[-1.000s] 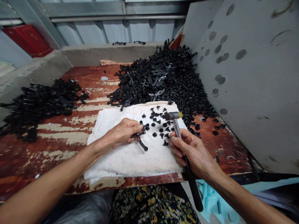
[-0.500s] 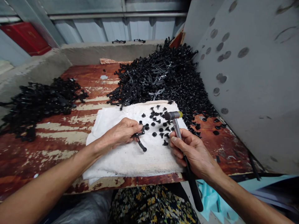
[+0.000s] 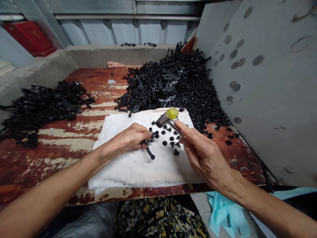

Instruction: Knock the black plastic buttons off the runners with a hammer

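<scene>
My left hand pinches a black jointed bracket over the white cloth; one arm of the bracket points down toward me. My right hand is wrapped round a hammer with a metal head and a yellow-green end face. The hammer head is raised just above and right of the bracket, and its lower handle is hidden behind the hand. Several small black round-based plugs lie on the cloth between my hands, some upright and some on their sides.
A large heap of black parts covers the back right of the worn red table. Another black heap is at the left. A grey spotted panel stands at the right. Two brackets rest on the concrete ledge.
My right hand has turned over, and the hammer head has moved left, closer to the bracket, with its yellow end now facing up. My left hand has barely moved and keeps the bracket.
</scene>
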The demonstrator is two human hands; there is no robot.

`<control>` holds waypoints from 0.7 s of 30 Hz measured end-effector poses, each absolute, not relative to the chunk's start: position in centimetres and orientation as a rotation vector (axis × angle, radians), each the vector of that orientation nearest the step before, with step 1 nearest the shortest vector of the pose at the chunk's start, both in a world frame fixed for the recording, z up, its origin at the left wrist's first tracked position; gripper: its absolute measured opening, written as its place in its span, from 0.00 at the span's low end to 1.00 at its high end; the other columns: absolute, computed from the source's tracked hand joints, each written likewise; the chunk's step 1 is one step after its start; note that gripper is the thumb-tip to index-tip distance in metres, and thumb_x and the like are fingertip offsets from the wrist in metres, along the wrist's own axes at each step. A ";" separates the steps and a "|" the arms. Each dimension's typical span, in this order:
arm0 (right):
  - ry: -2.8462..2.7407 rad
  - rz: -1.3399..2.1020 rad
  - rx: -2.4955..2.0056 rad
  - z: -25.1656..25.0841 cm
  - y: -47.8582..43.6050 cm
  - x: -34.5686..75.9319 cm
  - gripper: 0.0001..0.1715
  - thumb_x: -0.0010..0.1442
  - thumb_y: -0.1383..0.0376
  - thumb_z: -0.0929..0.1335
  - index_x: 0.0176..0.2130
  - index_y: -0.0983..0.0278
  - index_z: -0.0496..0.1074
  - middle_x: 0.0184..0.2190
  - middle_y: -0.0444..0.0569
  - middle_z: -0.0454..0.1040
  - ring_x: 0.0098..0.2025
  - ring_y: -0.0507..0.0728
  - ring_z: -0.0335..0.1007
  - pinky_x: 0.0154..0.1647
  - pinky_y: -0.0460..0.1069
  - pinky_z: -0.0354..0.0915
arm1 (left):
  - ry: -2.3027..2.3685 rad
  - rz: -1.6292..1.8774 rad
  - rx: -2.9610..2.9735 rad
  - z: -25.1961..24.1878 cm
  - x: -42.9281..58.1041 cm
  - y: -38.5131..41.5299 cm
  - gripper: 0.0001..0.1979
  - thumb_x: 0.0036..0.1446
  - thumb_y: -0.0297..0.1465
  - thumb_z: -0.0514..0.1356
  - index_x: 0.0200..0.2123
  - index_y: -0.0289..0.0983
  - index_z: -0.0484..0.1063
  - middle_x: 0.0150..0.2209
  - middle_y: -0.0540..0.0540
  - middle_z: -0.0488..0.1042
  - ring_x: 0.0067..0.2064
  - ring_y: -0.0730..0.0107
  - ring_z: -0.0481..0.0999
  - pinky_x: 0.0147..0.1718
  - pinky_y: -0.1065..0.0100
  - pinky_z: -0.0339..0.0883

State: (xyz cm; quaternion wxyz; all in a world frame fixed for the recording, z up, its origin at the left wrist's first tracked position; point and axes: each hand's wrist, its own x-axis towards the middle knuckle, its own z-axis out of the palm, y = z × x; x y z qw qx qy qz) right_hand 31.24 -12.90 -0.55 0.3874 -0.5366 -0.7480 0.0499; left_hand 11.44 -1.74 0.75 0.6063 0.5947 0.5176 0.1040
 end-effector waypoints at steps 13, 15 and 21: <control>-2.083 -0.212 -1.361 0.5 -12.7 30.8 0.39 0.61 0.78 0.59 0.67 0.59 0.57 0.31 0.47 0.71 0.26 0.52 0.66 0.24 0.44 0.65 | 1.178 0.178 1.462 0.3 11.0 -1.2 0.17 0.57 0.29 0.57 0.17 0.37 0.63 0.11 0.53 0.61 0.11 0.81 0.52 0.12 0.74 0.40; -2.172 -0.137 -1.433 0.1 -12.6 30.8 0.36 0.60 0.77 0.58 0.65 0.60 0.61 0.29 0.46 0.70 0.22 0.51 0.61 0.20 0.44 0.62 | 1.191 0.176 1.486 0.2 11.0 -1.3 0.15 0.56 0.30 0.58 0.18 0.36 0.65 0.11 0.53 0.62 0.11 0.81 0.53 0.12 0.74 0.41; -2.004 -0.052 -1.464 -0.5 -12.9 30.6 0.35 0.61 0.76 0.57 0.65 0.61 0.61 0.32 0.49 0.71 0.27 0.54 0.66 0.27 0.48 0.68 | 1.172 0.192 1.529 0.4 11.0 -1.6 0.17 0.56 0.31 0.58 0.16 0.36 0.65 0.11 0.52 0.62 0.11 0.82 0.53 0.11 0.75 0.42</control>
